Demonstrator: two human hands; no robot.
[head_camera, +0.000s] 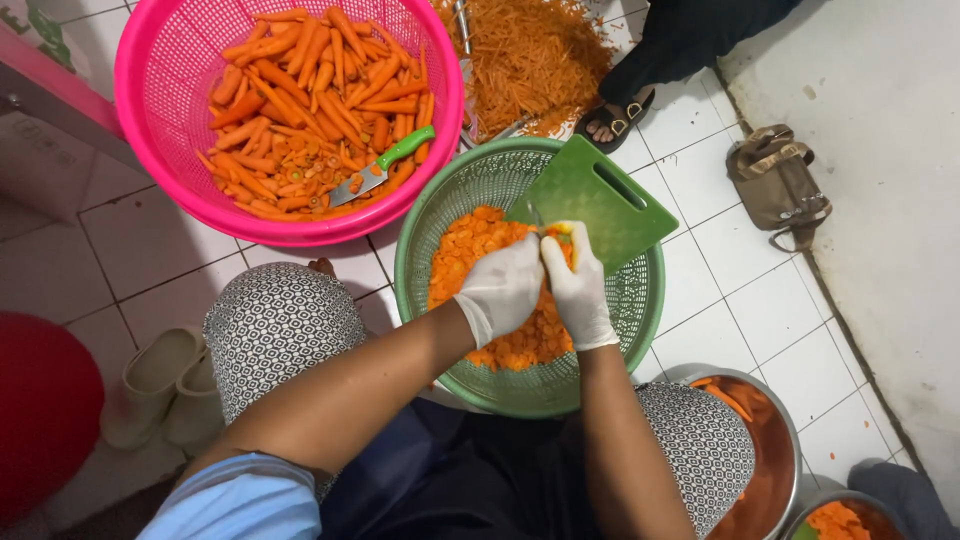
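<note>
Both my hands wear white gloves and meet over a green mesh basket (640, 300) that holds sliced carrot rounds (465, 250). My left hand (500, 288) is closed around a carrot piece (566, 248), which is mostly hidden between the gloves. Pressed against it, my right hand (580, 292) grips a small knife (537, 215) with a yellow-green handle, its grey blade tip poking up between the hands. A green cutting board (600, 200) leans on the basket's far rim, just beyond my fingers.
A pink basket (160, 90) of peeled carrots with a green-handled knife (385, 165) sits at the upper left. Shredded carrot (530, 55) lies beyond. Another person's sandalled foot (615, 120), a brown bag (778, 185), white boots (165, 385) and metal bowls (775, 460) stand around on the tiled floor.
</note>
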